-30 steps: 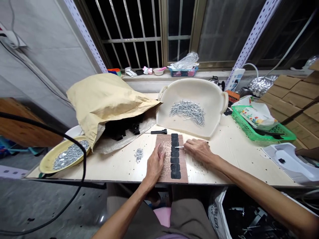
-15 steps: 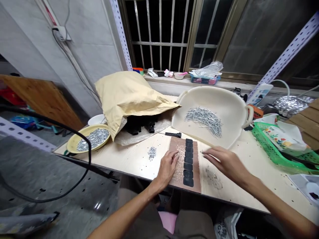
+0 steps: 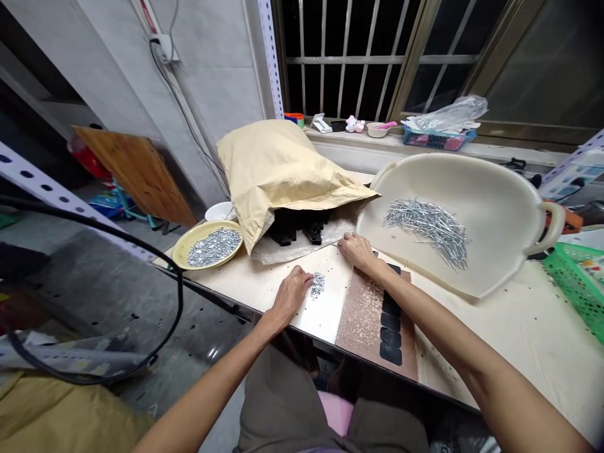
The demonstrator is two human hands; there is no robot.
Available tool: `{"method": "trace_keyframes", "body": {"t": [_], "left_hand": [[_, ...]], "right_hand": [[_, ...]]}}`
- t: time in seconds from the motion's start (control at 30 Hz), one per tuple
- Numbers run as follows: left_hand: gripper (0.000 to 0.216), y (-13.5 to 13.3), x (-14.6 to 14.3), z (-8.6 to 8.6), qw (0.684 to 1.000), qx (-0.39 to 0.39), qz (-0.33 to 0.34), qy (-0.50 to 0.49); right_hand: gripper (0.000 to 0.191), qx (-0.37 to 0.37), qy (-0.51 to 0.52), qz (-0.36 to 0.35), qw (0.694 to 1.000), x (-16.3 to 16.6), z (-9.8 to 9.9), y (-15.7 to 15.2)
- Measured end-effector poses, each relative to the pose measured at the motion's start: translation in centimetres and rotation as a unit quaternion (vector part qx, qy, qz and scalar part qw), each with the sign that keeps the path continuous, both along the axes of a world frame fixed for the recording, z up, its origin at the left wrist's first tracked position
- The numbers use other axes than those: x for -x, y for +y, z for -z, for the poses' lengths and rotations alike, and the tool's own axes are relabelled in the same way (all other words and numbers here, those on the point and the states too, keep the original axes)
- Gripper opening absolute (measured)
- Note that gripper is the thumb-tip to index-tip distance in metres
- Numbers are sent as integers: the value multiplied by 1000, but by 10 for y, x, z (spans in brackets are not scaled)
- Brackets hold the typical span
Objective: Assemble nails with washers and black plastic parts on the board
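The left hand has its fingers drawn nearly together, tips at the left edge of a small pile of silvery metal bits lying loose on the smooth pale tabletop; whether a bit is between them cannot be told. The right hand is partly curled, palm down, just above the far end of the brown board, near the bag's mouth; its grip is hidden. The board is flat and rectangular, flecked with pale chips, with 1 row of black round-cornered pads partly under the right forearm. Behind stand a creased tan bag with black parts inside, a glossy cream basin of thin metal pins, and a round yellow dish of shiny silver pieces.
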State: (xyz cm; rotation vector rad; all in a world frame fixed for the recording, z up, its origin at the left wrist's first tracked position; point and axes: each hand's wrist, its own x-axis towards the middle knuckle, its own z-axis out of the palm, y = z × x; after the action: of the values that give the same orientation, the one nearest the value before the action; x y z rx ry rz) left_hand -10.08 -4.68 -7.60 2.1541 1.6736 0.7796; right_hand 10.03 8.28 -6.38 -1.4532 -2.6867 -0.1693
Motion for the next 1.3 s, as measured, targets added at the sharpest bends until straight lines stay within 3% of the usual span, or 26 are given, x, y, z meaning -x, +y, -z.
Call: {"method": "trace_keyframes", "body": {"t": [0.23,0.4,0.5,0.57,0.63,0.8,1.03,1.2,1.3], "left_hand": [[26,-7,5,0,1000,7,23,18],[20,-12,3,1,1000,1,-22,8],[18,-11,-3,-2,990,41,-67,-116],[23,-10,-8,-4,964,101,-96,-228],[26,-10,-11,-6,946,114,-120,-278],[22,-12,-6,-2,990,-10,-86,-114],[23,-18,-7,1,999,-18,-30,27],[14,-17,-9,0,999,-29,-43,6],[10,-17,-8,-2,989,22,-85,-119]], "right_hand": [[25,-38,32,-29,998,-13,-19,-8],[27,-90,184,-54,977,-22,-35,-55],[27,-47,260,-54,963,-18,-37,-97],[26,-16,291,-48,955,-14,-34,-122],[25,-1,312,-28,950,-11,-30,-140],[25,-6,351,27,936,-22,-16,-156],[26,-2,352,38,935,-31,-9,-171],[27,-15,340,38,939,-28,-9,-175],[27,-8,343,43,938,-24,-12,-178]]}}
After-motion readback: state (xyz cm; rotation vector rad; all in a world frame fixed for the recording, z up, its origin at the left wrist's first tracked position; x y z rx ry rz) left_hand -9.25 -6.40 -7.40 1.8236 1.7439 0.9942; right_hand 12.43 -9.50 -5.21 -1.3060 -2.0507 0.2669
